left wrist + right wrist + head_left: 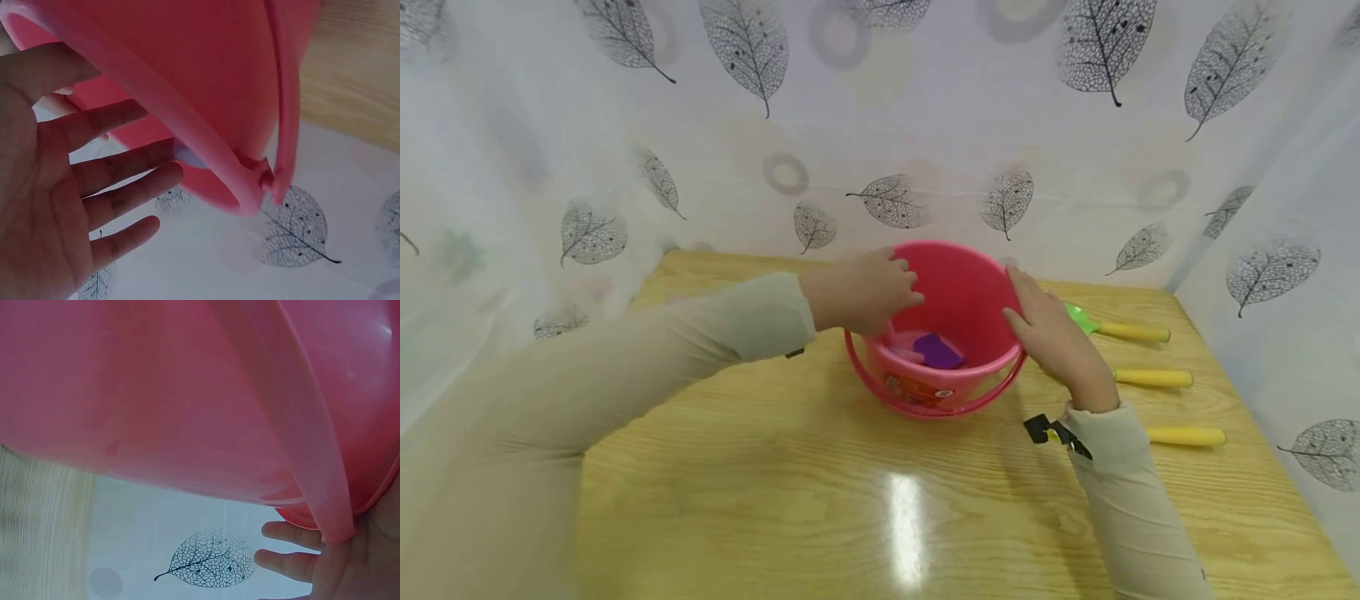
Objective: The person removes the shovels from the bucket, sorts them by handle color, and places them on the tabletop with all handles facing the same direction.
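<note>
A pink bucket (917, 367) stands upright on the table, its handle lowered at the front. Inside it lies a flat purple object (936, 352) with a pale pink piece beside it; their kind is unclear. My left hand (868, 292) is over the bucket's left rim. In the left wrist view its fingers (125, 162) are spread and reach into the bucket's mouth, with a small lilac patch near one fingertip. Against the right rim rests my right hand (1052, 333). The right wrist view shows its fingers (290, 565) extended just past the handle's end.
To the right lie a green-headed toy tool (1078, 317) with a yellow handle and two more yellow handles (1153, 378), their heads hidden. A white leaf-print curtain (925, 125) hangs behind the wooden table (737, 475). A black strap piece (1037, 428) sits at my right wrist.
</note>
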Demonstrator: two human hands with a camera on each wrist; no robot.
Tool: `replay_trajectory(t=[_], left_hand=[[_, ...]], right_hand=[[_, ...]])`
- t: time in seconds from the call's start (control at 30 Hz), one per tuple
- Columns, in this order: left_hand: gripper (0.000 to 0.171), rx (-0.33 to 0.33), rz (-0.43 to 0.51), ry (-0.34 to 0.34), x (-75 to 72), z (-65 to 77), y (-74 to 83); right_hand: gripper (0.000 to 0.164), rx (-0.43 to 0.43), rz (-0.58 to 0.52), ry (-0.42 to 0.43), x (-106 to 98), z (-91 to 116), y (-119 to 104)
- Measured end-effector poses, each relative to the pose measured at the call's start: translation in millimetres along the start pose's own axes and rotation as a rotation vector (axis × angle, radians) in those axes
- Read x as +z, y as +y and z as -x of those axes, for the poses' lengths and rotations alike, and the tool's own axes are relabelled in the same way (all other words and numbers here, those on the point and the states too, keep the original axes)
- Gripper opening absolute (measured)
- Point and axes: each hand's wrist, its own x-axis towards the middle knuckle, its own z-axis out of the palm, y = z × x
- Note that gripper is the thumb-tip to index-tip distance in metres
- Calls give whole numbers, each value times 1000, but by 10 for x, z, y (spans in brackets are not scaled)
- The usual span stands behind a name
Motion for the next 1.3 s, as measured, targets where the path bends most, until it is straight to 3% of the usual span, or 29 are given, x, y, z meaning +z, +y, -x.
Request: replay_trajectory(t=[0.13,0.23,0.4,0.57,0.73,0.83,0.93,1.0,1.2,1.3], left_hand=[[63,13,19,-63,-8,-103,83],[56,27,58,-88,-13,-147,119],[49,-16,146,-129,27,-199,145],[48,-34,163,-166,122,-237,135],[44,-5,122,-139,187,-251,109],[33,18,97,-108,197,-258,103],[23,10,35,-103,185,-278,112],[21,-9,-64,-113,166,-302,124],[24,-145,-323,-198,84,-389,132],[19,-176,-359,-210,44,-410,113]], right_hand=[[64,-5,0,5,5,-4,4],[64,-9,0,10,8,-4,7],[64,-13,-2,8,3,-2,15],[64,-16,-2,3,-6,0,11],[64,-19,-7,1,-8,2,7],[64,-18,-8,5,-12,5,2],[64,-14,-11,-1,-14,9,-2],[64,-9,-11,-7,-16,14,-6],[64,-4,-3,-7,-16,16,-5],[64,-8,-3,-4,-15,13,-3]])
